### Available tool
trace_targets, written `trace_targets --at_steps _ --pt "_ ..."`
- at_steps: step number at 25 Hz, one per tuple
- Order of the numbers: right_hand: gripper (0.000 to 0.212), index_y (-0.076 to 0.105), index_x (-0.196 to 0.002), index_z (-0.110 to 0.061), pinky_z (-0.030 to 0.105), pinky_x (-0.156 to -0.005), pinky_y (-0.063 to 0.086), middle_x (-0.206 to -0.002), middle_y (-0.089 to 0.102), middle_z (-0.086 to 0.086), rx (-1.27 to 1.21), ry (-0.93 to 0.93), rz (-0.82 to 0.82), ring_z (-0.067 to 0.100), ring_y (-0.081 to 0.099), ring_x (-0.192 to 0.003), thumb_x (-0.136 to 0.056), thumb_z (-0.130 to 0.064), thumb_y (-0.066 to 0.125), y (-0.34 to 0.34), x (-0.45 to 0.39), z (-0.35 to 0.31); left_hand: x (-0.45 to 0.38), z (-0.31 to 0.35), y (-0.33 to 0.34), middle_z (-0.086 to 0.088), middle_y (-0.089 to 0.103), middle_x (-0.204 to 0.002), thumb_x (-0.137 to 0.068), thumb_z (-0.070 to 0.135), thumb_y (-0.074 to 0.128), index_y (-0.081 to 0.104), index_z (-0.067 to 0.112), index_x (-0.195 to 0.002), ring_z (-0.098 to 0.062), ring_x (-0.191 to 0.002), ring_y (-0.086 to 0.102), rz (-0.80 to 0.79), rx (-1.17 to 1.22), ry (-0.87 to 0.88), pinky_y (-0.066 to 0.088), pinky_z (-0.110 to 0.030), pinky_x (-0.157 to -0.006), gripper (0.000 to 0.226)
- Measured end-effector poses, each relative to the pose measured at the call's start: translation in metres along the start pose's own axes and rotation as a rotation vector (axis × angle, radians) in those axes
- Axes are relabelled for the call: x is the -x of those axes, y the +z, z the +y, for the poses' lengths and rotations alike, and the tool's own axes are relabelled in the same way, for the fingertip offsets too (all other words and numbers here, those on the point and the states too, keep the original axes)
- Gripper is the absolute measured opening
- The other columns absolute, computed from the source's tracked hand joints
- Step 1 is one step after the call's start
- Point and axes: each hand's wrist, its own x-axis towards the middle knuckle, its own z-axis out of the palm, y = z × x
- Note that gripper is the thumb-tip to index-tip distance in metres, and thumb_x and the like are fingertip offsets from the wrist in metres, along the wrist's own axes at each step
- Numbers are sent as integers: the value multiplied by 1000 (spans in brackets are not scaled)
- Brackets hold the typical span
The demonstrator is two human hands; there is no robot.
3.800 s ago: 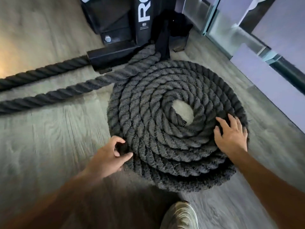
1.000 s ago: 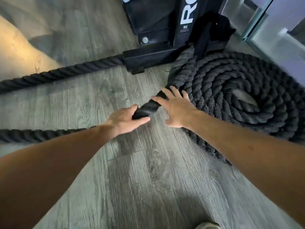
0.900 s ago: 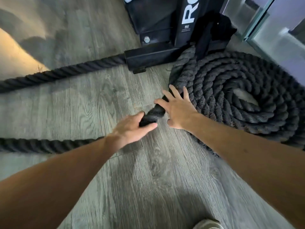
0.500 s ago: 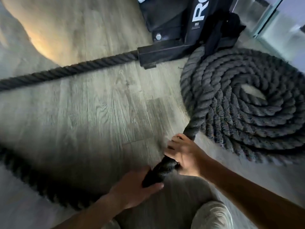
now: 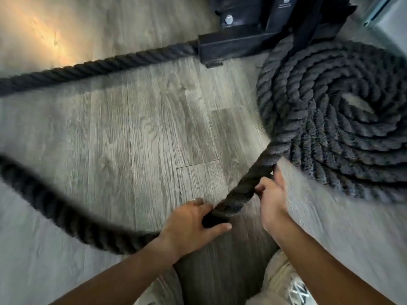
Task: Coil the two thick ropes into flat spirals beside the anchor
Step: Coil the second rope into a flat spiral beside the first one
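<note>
Fingers (image 5: 263, 188) gripping rope (image 5: 253, 179), both hands

Grey wood-plank floor (image 5: 132, 133), pale shoes (image 5: 286, 282) below

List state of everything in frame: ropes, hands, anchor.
Coiled rope: lying in a flat spiral beside the anchor, its tail lifted off the floor.
Loose rope tail: held up by both hands, trailing left, blurred.
Second rope: uncoiled, stretched along the floor.
Left hand: grips the tail.
Right hand: grips the tail.
Anchor: standing on the floor.
</note>
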Motion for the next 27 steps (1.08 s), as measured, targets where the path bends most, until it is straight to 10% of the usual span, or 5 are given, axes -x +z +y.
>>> trace_targets --at_steps 4,14,17,22,27 --pt "83 35 -148 -35 35 -89 52 -126 59 -9 395 19 32 16 58 -114 -79 -39 79 13 -6 -3 2 -2 -7 9 60 -100 -88 84 21 64 29 -103 -13 -95 63 -47 52 70 51 -33 -81 71" --pt "98 20 -147 -62 28 -74 56 -114 62 -4 1196 -124 -713 11 65 -91 -78 -14 72 24 -21 -16 -85 -52 -80 -12 20 -166 -89 66 57 16 36 -159 -36 -154 14 156 -440 96 19 -60 -121 86" --pt "97 15 -147 -60 38 -81 58 -118 58 -5 1362 -240 -798 18 64 -97 -80 -16 70 49 -26 -28 -104 -64 -93 -8 50 -147 -92 70 46 33 32 -150 -32 -141 41 22 -589 151 30 -54 -117 70" --pt "94 13 -156 -37 44 -102 42 -144 26 0 1366 -583 -338 23 30 -129 -83 -54 69 33 15 -2 -80 -65 -83 -8 64 -117 -91 78 31 51 18 -131 -27 -87 70 15 -674 -39 48 -36 -59 75" --pt "101 6 -154 -45 53 -105 42 -154 8 -1 1138 -352 -292 23 16 -129 -78 -55 71 18 75 46 -67 -53 -72 -22 52 -131 -97 64 45 43 25 -137 -37 -92 68 39 -393 -206 51 -41 -68 56"
